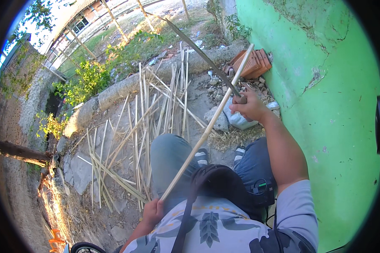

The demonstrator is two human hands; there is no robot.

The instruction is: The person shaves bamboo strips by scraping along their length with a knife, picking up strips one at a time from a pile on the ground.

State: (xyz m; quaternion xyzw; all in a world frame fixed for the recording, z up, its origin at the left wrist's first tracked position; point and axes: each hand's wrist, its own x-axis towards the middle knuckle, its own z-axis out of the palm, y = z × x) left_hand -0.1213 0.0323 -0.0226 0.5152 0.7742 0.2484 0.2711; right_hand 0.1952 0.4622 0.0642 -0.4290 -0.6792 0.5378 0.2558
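Note:
A long pale bamboo strip [202, 137] slants across my lap, from low on the left up to the far right. My left hand [153, 209] is closed around its lower end. In my right hand [249, 105] is the dark handle of a machete [198, 51], whose long blade points up and to the left, away from me. The blade crosses the strip near the right hand; whether they touch I cannot tell. Many loose bamboo strips [141, 122] lie in a scattered heap on the ground, to the left of and beyond my knees.
A green wall [324, 126] rises close on my right. Stacked terracotta tiles [253, 64], rubble and a white sack [240, 118] lie beside it. A low concrete kerb [122, 90] borders the ground ahead, with bushes [91, 78] behind. An orange object [56, 240] and a wheel [86, 248] are at lower left.

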